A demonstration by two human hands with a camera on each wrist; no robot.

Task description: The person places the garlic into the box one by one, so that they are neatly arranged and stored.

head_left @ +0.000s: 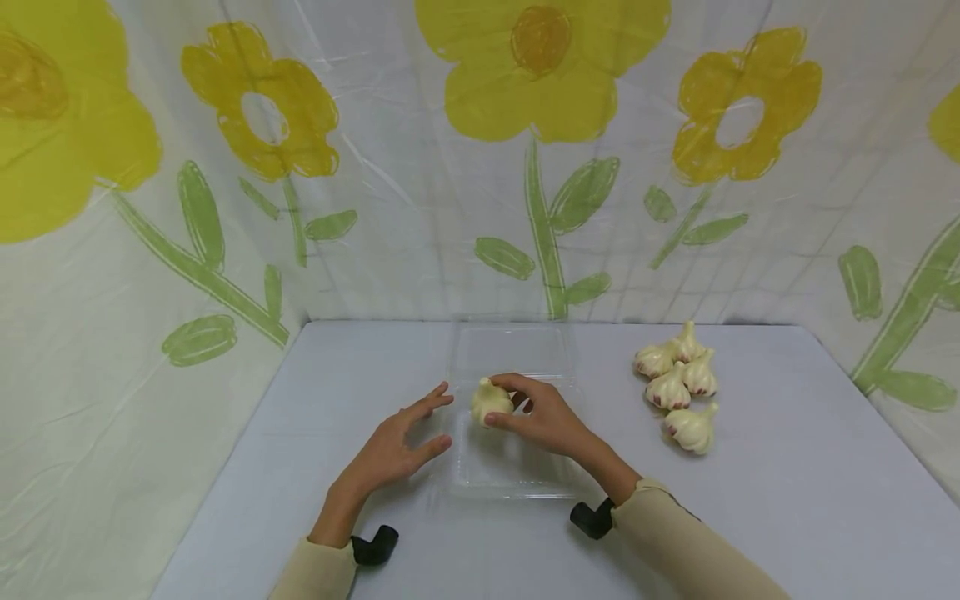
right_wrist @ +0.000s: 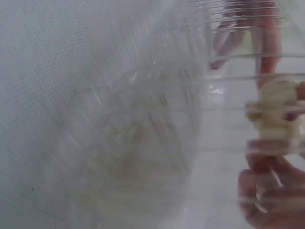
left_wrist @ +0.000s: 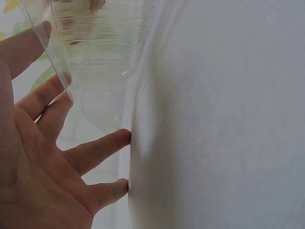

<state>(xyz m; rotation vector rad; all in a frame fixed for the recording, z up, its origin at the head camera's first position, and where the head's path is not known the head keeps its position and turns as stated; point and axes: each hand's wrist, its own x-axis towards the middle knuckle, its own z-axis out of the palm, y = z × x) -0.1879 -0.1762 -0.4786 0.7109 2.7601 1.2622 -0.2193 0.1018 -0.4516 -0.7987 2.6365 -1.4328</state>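
Hard to make out in the right-wrist view for blur and clear plastic, and cut off at the head view's bottom edge along both sleeves point(head_left: 690, 537). Reaching over the desk point(head_left: 787, 467) from lower left and lower right, angled in towards mid-frame. Spread loosely and holding nothing at the left hand point(head_left: 390, 450), beside the clear box point(head_left: 510, 472); at the right hand point(head_left: 547, 419), pinching a garlic bulb point(head_left: 484, 402) in or just above the box (unclear which), below the frame's centre, apart from other bulbs point(head_left: 667, 387) at right.
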